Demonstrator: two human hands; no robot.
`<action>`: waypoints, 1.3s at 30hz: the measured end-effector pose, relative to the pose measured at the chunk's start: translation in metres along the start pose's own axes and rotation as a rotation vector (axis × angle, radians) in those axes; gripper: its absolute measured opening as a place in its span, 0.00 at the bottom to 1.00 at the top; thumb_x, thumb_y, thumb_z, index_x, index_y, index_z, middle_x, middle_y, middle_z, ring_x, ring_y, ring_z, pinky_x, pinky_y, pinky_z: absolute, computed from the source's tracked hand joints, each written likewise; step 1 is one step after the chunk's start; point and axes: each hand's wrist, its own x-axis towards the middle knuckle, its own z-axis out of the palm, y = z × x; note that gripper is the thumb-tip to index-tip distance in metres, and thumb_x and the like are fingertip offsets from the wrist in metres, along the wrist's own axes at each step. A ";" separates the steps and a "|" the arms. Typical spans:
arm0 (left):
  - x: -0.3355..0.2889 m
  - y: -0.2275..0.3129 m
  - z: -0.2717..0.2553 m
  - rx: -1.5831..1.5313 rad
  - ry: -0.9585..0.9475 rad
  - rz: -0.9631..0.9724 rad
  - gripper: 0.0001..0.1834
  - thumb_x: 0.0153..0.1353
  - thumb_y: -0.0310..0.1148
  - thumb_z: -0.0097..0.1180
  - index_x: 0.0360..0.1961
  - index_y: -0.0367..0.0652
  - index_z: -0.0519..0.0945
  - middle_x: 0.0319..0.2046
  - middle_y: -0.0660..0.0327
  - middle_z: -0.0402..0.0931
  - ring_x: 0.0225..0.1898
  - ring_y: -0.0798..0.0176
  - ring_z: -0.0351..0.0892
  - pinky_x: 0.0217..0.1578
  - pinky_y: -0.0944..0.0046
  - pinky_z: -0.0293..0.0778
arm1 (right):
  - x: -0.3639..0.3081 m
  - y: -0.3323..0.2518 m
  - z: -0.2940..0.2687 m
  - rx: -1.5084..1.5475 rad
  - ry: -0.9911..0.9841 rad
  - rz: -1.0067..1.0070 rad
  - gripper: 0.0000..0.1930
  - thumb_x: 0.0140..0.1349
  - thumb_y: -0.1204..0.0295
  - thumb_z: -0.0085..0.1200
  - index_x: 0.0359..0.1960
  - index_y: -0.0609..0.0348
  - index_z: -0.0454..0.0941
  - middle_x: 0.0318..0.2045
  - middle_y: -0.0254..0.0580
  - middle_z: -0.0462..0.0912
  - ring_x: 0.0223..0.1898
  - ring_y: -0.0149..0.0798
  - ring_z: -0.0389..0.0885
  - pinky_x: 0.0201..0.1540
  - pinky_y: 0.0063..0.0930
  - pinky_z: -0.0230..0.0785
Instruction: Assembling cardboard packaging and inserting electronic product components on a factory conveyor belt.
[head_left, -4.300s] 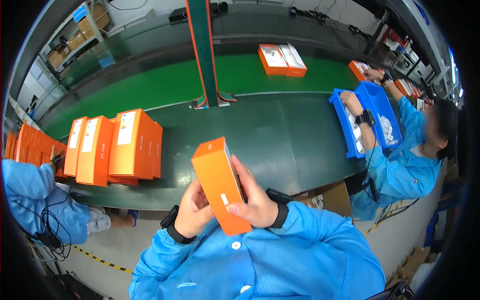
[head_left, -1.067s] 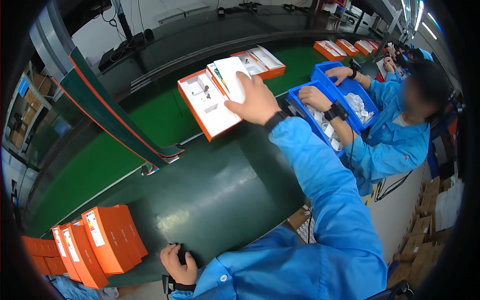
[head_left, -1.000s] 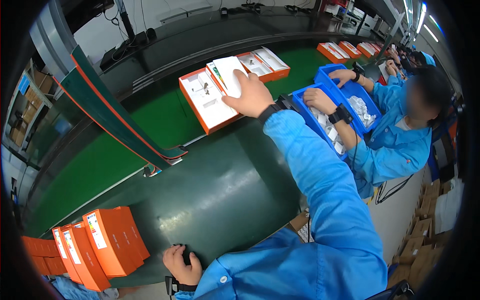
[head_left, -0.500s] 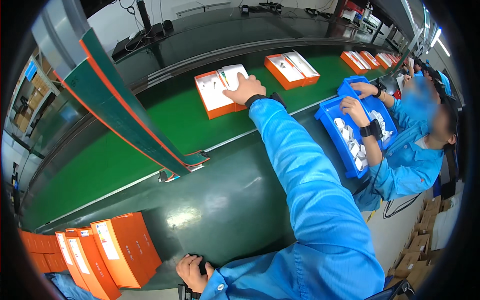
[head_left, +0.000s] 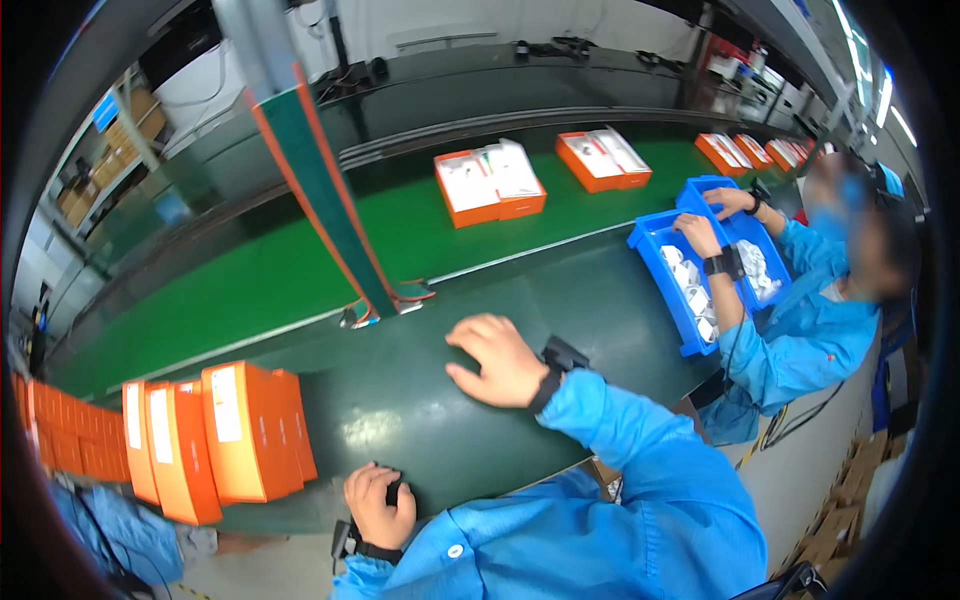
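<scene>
My right hand (head_left: 498,362) is above the dark green tabletop (head_left: 520,440). Its fingers are apart and it holds nothing. My left hand (head_left: 378,508) rests at the near table edge with fingers curled and a small black object (head_left: 394,490) between fingers and thumb; its kind is hidden. Beyond my right hand, an open orange box (head_left: 492,208) with a white inside and small items lies on the green conveyor belt (head_left: 390,215). Another open orange box (head_left: 603,180) lies farther right on the belt.
Closed orange boxes (head_left: 235,470) stand at left. A green panel with orange edges (head_left: 325,180) rises beside the belt. At right, a co-worker's hand (head_left: 697,236) reaches over blue bins (head_left: 652,255) of white pieces. More open boxes (head_left: 722,155) lie along the belt.
My right hand has left the nearer open box on the belt and pulled back over the tabletop. My left hand stays at the near table edge. The view has shifted.
</scene>
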 end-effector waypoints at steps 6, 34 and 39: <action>0.034 0.048 -0.064 -0.387 -0.177 0.170 0.07 0.60 0.21 0.68 0.40 0.38 0.88 0.37 0.53 0.87 0.39 0.48 0.87 0.44 0.53 0.82 | -0.076 -0.044 0.012 -0.126 -0.199 0.037 0.27 0.60 0.61 0.69 0.59 0.62 0.82 0.65 0.54 0.79 0.71 0.60 0.73 0.76 0.60 0.61; 0.062 -0.084 -0.257 0.713 0.168 -0.278 0.40 0.67 0.29 0.64 0.79 0.34 0.65 0.79 0.39 0.61 0.79 0.36 0.60 0.78 0.44 0.58 | -0.092 -0.037 0.026 -0.068 -0.133 0.045 0.25 0.64 0.61 0.66 0.60 0.59 0.82 0.69 0.50 0.77 0.76 0.53 0.69 0.80 0.58 0.55; 0.055 -0.085 -0.260 0.709 0.057 -0.306 0.44 0.64 0.32 0.68 0.79 0.33 0.64 0.77 0.37 0.63 0.78 0.35 0.63 0.78 0.45 0.61 | -0.090 -0.036 0.025 -0.080 -0.161 0.053 0.25 0.66 0.60 0.66 0.61 0.58 0.82 0.70 0.50 0.77 0.76 0.54 0.69 0.80 0.58 0.55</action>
